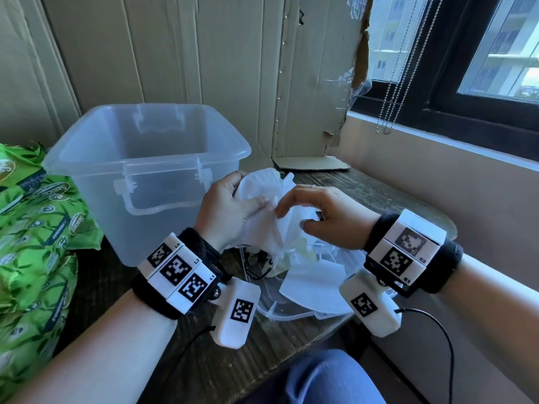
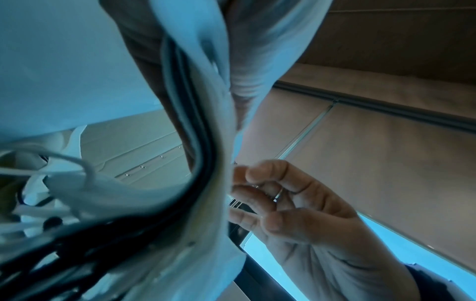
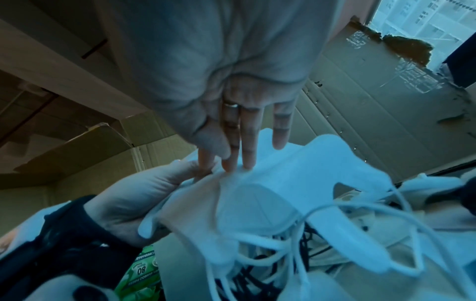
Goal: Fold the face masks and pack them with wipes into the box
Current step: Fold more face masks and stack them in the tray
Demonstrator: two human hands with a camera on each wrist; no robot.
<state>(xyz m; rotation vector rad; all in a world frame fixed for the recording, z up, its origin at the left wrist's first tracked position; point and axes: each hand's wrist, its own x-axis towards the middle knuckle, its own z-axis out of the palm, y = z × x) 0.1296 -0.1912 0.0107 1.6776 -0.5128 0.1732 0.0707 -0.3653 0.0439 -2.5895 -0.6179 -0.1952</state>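
Observation:
My left hand (image 1: 230, 205) grips a bunch of white face masks (image 1: 268, 196) above the table, beside the clear plastic box (image 1: 96, 205), which looks empty. My right hand (image 1: 320, 211) hovers at the bunch with nearly straight fingers (image 3: 239, 142); their tips touch the top mask (image 3: 257, 193). Ear loops hang tangled under the bunch. In the left wrist view the mask edges (image 2: 206, 142) fill the middle and the right hand (image 2: 296, 203) is beside them. More loose masks (image 1: 312, 284) lie below the hands. Green wipe packs (image 1: 38, 228) are stacked to the left.
The loose masks rest on a clear plastic lid (image 1: 277, 312) on the dark wooden table (image 1: 233, 360). Cardboard (image 1: 306, 83) leans against the wall behind. A window ledge and a blind chain (image 1: 388, 112) are to the right. My knee (image 1: 329, 380) is at the table's near edge.

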